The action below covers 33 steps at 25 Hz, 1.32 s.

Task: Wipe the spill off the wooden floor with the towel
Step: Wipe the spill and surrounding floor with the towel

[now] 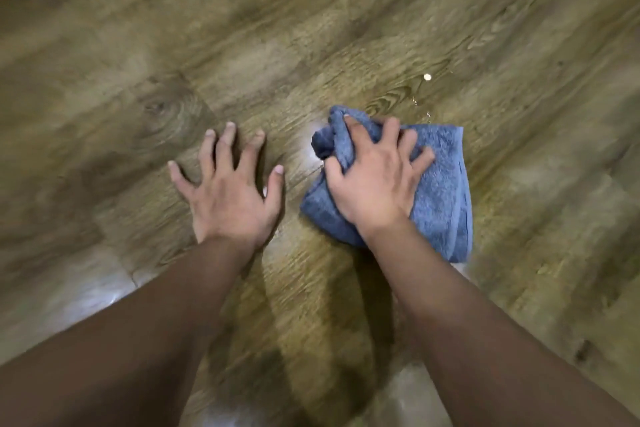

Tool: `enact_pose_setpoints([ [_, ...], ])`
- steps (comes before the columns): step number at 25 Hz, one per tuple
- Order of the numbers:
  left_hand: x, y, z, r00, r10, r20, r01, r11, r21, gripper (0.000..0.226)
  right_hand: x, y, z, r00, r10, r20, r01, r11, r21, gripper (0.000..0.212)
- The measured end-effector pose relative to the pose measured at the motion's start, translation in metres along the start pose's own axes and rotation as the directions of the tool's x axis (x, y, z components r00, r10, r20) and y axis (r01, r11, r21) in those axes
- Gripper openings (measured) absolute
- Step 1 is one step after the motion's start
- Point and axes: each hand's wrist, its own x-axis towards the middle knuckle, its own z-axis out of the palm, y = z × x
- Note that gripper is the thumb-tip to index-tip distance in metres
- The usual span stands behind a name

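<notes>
I have my right hand (372, 180) pressed down on the crumpled blue terry towel (440, 184), fingers spread and curled into its folds so that I grip a bunch of cloth near my fingertips while the rest lies flat on the brown wood-grain plank floor (138, 45) under and just beyond my palm. My left hand (230, 189) lies bare on the floor beside it, fingers splayed and straight, holding nothing and propping me up. The towel sits under my right hand and spreads out past its little-finger side. Just ahead of my right fingertips, a small trail of clear droplets (420, 107) glints on the boards, with one bright bead farthest out; I judge that to be spill not yet wiped. Between my two hands, near the towel's bunched end, the floor shines, though I cannot tell whether that is a wet film or only reflected light. So I reckon the wiping is under way but unfinished: the droplets ahead need a pass, and perhaps that shiny patch too.
</notes>
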Motion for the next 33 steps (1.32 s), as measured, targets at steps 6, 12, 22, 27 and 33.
enact_pose_setpoints([
  [6,0.001,0.001,-0.003,1.0,-0.014,0.027,0.013,0.999,0.034,0.055,0.034,-0.01,0.003,0.998,-0.021,0.052,0.023,0.999,-0.042,0.065],
  [12,0.003,0.0,0.0,0.999,-0.007,0.032,0.006,1.0,0.021,0.056,-0.019,0.001,-0.013,0.993,-0.102,0.067,0.1,0.994,0.039,0.066],
  [22,0.083,0.025,-0.024,0.955,0.133,0.266,-0.156,0.985,0.068,0.064,-0.108,0.041,-0.028,0.995,-0.006,0.097,0.005,1.0,0.006,0.066],
  [27,0.184,0.085,-0.019,0.773,-0.005,0.634,0.078,0.993,-0.088,0.111,-0.109,0.044,-0.024,0.995,-0.021,0.098,0.02,1.0,0.005,0.07],
  [33,0.196,0.089,-0.012,0.657,-0.059,0.752,0.141,0.989,-0.045,0.123,-0.107,0.045,-0.026,0.99,-0.036,0.137,0.04,0.999,-0.032,0.071],
])
